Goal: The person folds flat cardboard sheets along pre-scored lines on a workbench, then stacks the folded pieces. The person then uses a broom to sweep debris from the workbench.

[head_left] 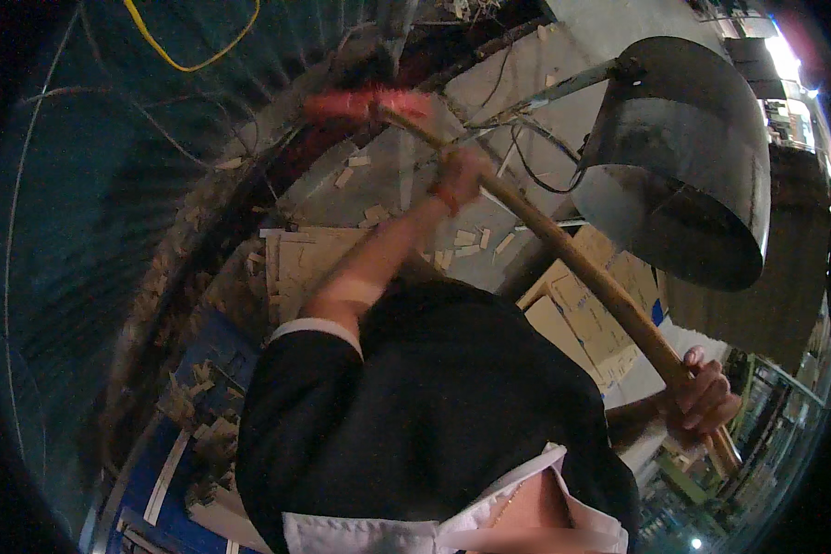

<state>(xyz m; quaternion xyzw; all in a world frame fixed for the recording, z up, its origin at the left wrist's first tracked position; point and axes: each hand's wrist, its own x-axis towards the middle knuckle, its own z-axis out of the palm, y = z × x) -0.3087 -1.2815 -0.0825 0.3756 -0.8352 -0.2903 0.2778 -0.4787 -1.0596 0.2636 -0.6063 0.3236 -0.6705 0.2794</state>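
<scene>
A long wooden-handled tool [577, 258] slants across the head view, from the upper left down to the lower right. Its wide red head [369, 104] is smeared by motion, so I cannot tell its exact kind. My left hand [466, 175], on an outstretched arm with a reddish band at the wrist, is wrapped round the handle not far below that head. Close to the handle's lower end, my right hand [702, 399] grips it with bent fingers. Small wood scraps [466, 242] lie on the grey floor beneath the handle.
A large metal cylinder [669, 157], open at one end, stands to the right of the handle. Cardboard boxes [582, 314] sit below it. On the left hangs a dark green sheet [92, 231] with a yellow cord [189, 66]. Wood pieces lie in a blue container [217, 337] at lower left.
</scene>
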